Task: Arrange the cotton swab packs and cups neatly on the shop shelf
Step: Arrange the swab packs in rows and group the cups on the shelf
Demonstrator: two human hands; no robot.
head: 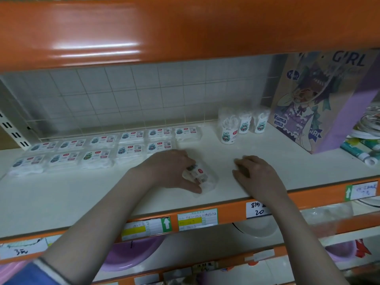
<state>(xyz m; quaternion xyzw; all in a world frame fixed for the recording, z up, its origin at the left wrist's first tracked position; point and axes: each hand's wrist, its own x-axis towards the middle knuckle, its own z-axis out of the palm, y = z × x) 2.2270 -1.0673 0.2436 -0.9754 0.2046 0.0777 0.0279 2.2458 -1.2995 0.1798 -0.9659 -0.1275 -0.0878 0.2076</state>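
Observation:
On the white shelf (61, 194), my left hand (170, 169) grips a clear cotton swab pack (202, 176) lying askew near the front, fingers and thumb curled round it. My right hand (257, 175) rests on the shelf to its right, fingers loosely curled, holding nothing. Several swab packs lie in two neat rows (98, 149) at the back left. Three cups of swabs (243, 125) stand upright together at the back right, apart from both hands.
A cartoon gift bag (308, 103) stands at the right, with rolled items (362, 151) beside it. An orange shelf beam (185, 27) hangs overhead. Price labels (197, 219) line the orange front edge; purple and white basins (131, 256) sit below.

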